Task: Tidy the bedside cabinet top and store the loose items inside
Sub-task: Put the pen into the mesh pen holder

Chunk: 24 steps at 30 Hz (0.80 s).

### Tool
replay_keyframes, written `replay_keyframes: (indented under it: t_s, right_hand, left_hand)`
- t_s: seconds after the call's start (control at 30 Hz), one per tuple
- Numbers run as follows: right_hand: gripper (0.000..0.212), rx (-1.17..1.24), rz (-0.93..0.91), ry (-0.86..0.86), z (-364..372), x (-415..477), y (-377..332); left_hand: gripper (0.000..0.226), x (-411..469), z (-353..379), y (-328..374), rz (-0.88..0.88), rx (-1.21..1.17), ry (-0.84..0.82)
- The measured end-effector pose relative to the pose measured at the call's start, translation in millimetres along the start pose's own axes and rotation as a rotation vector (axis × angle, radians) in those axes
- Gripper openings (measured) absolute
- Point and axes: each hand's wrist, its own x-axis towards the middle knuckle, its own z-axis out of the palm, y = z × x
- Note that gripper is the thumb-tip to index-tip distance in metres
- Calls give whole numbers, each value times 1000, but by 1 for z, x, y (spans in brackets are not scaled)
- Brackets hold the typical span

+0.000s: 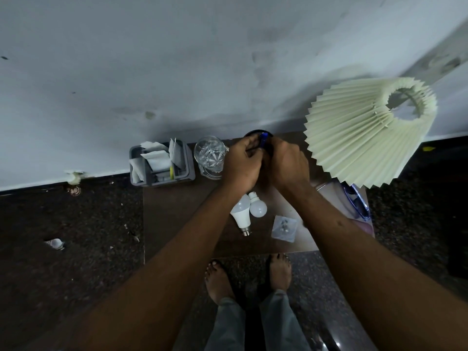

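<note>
Brown cabinet top (177, 219), left hand (241, 165) and right hand (286, 163) pinching blue item (263, 137) between curled fingertips

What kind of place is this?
Probably a bedroom at home: a low wooden cabinet against the wall, a pleated lamp shade at one end, and a glass and spare bulbs on top.

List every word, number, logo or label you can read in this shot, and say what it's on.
No text can be read anywhere in this view.
White sachets in the grey caddy: any print is too small to read.
Larger bulb and smaller bulb: no legible marking.
Small clear bag: no label visible.
Blue item held by the left hand and right hand: mostly hidden, no writing shows.
</note>
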Motion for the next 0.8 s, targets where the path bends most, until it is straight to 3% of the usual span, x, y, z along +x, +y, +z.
replay_keyframes:
  t_s: [0.33,0.57,0.8]
  right_hand:
    - [23,101,-22,9,2,0,-2]
    - [28,171,-33,122,3,-5,1]
    - [15,644,46,166,0,-33,4]
  left_hand:
    - [46,-7,-4,4,-21,-59,40]
    - [44,-15,-5,6,-19,-105,61]
    - [32,-43,-4,6,-19,-248,110]
